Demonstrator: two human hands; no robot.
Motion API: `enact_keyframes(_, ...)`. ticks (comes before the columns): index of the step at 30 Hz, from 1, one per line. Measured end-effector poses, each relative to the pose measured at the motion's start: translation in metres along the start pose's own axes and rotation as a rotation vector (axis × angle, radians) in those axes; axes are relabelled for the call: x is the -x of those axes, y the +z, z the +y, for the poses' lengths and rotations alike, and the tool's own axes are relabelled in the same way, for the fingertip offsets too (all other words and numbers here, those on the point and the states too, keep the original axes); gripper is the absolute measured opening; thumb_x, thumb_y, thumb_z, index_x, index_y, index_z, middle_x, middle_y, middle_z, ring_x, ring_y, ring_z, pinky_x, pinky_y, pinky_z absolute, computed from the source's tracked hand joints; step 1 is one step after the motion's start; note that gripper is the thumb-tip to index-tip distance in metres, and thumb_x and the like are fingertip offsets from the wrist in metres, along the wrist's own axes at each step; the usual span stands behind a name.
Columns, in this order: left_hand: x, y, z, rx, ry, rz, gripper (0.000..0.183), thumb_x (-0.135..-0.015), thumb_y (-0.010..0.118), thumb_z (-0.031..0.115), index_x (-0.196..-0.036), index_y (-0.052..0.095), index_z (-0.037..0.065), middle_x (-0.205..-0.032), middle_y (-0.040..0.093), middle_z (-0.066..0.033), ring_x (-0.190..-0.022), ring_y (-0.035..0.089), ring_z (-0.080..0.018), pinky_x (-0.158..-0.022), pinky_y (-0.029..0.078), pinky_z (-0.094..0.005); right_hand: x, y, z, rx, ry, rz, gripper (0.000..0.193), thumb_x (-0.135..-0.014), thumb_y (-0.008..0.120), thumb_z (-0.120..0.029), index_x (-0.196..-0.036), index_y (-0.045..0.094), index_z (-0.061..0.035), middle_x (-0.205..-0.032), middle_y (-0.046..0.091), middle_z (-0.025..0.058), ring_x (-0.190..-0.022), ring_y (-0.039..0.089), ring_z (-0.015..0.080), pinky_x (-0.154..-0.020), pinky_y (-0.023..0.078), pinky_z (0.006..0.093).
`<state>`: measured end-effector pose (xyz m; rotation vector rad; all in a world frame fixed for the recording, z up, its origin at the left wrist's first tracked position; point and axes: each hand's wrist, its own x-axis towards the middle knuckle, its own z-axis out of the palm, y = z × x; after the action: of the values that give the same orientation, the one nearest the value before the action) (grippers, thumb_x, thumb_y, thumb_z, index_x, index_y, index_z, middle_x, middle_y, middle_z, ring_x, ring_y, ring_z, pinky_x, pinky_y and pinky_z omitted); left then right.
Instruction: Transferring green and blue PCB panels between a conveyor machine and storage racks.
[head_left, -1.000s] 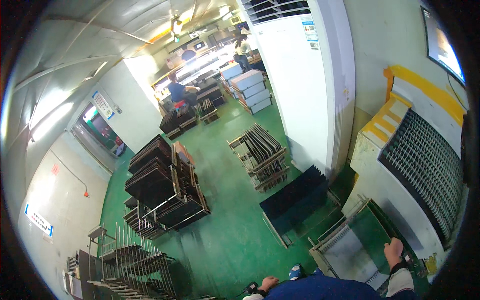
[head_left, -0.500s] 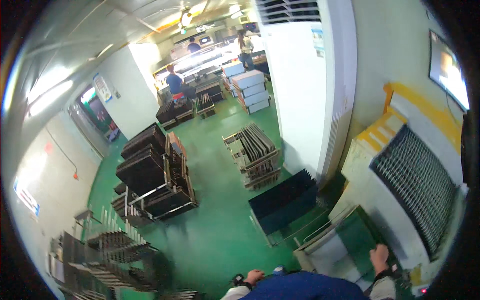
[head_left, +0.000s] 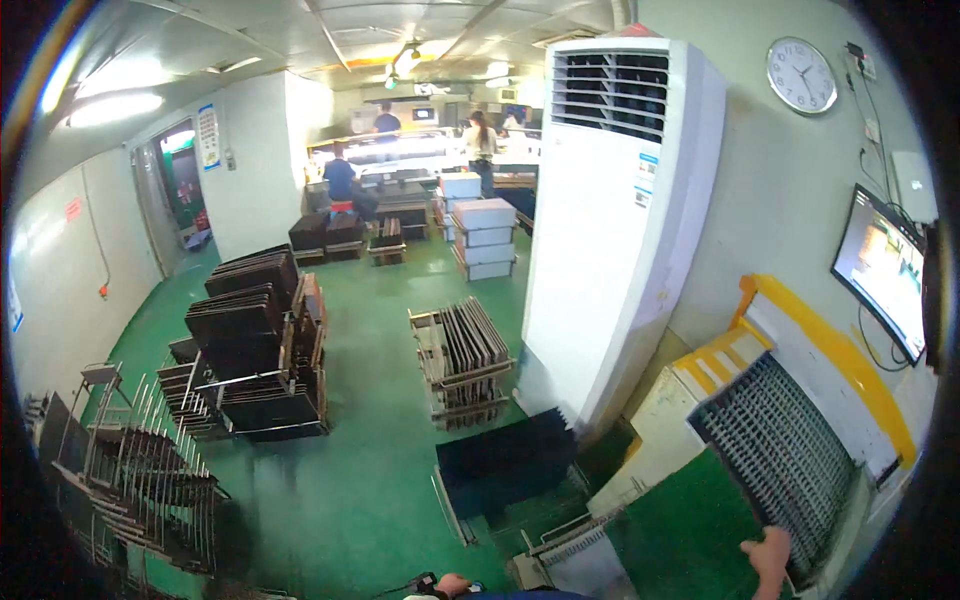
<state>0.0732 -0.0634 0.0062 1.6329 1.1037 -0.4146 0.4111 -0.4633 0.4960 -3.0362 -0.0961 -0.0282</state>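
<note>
Gripping the green panel [head_left: 680,515], right hand [head_left: 768,550] has raised it; left hand's [head_left: 453,583] grip unclear.

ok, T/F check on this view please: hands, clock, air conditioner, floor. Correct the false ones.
1. The right hand holds the green panel. True.
2. The left hand holds that panel too. False: the left hand is apart from it, at the picture's lower edge.
3. The round clock hangs higher than the wall screen. True.
4. The air conditioner is black all over. False: the air conditioner is mostly white.
5. The floor is green. True.
</note>
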Motion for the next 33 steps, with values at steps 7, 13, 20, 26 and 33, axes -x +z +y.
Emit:
enact_keyframes(7,-0.042,-0.006,0.026,0.224,-0.007,-0.249,0.028,-0.077,0.061,0.030,-0.081,0.065,0.003,-0.069,0.064,-0.0094,-0.061,0.061,-0.0211,-0.056,0.047,-0.0360,0.024,-0.050,0.050,-1.305,0.024,0.284,0.032,-0.072,0.070,-0.012,-0.100,0.061,-0.0010,-0.092,0.062,0.0066,-0.079,0.059,0.0183,-0.071,0.046,0.0317)
enact_keyframes(13,-0.036,-0.014,0.013,0.175,0.134,-0.217,0.032,-0.080,0.060,0.035,-0.087,0.066,0.004,-0.074,0.063,-0.0115,-0.066,0.058,-0.0240,-0.063,0.046,-0.0428,-0.025,0.002,0.102,-2.196,0.260,0.266,0.041,-0.078,0.063,-0.009,-0.117,0.052,-0.0031,-0.108,0.060,0.0070,-0.097,0.057,0.0264,-0.089,0.044,0.0425)
enact_keyframes(20,0.047,-0.030,0.061,0.077,0.102,-0.098,0.024,-0.084,0.059,0.023,-0.099,0.063,0.004,-0.094,0.062,-0.0089,-0.082,0.055,-0.0208,-0.069,0.046,-0.0361,-0.056,0.035,0.107,-2.256,0.126,0.222,0.038,-0.075,0.063,-0.004,-0.111,0.052,-0.0072,-0.109,0.058,0.0076,-0.103,0.055,0.0267,-0.086,0.046,0.0431)
enact_keyframes(26,0.033,-0.046,0.078,0.105,0.070,-0.133,0.024,-0.084,0.059,0.023,-0.099,0.063,0.004,-0.095,0.061,-0.0086,-0.083,0.054,-0.0208,-0.070,0.045,-0.0358,-0.130,0.131,0.132,-2.427,0.495,0.313,0.016,-0.078,0.061,-0.006,-0.093,0.054,-0.0085,-0.089,0.059,0.0092,-0.085,0.058,0.0244,-0.083,0.046,0.0455)
enact_keyframes(33,0.028,-0.048,0.101,0.117,0.061,-0.145,0.024,-0.084,0.059,0.022,-0.100,0.062,0.004,-0.096,0.061,-0.0082,-0.084,0.053,-0.0208,-0.071,0.045,-0.0355,-0.200,0.159,0.159,-2.445,0.591,0.307,0.013,-0.079,0.061,-0.008,-0.087,0.051,-0.0068,-0.084,0.054,0.0091,-0.077,0.054,0.0253,-0.078,0.045,0.0422)
